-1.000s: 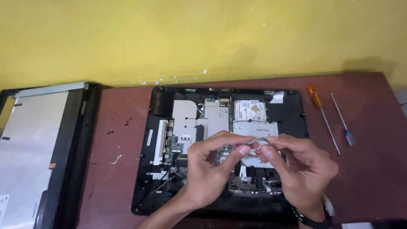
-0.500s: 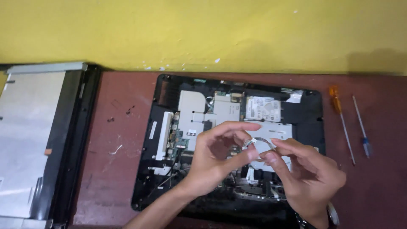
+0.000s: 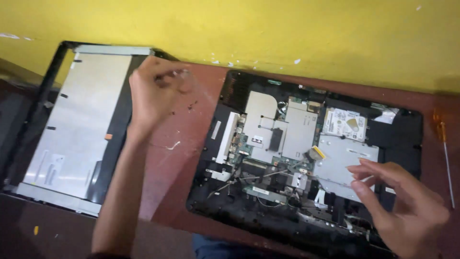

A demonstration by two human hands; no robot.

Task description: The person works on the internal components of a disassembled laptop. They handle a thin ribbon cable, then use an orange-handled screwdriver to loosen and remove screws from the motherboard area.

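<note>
The opened computer chassis (image 3: pixel 306 163) fills the tabletop's (image 3: pixel 182 139) right half, rigid but with fragile boards, best gripped by its black rim. The right hand (image 3: pixel 407 206) hovers released over its near-right corner; the left hand (image 3: pixel 153 91) pinches something too blurred to identify beside the 1 detached screen panel (image 3: pixel 76 134).

wall (image 3: pixel 268 29): yellow, chipped paint, across the top of the frame
table (image 3: pixel 179 158): reddish-brown, scratched
screwdriver (image 3: pixel 444 148): orange handle, far right edge
display panel (image 3: pixel 76 129): silver back, black frame, left side
</note>
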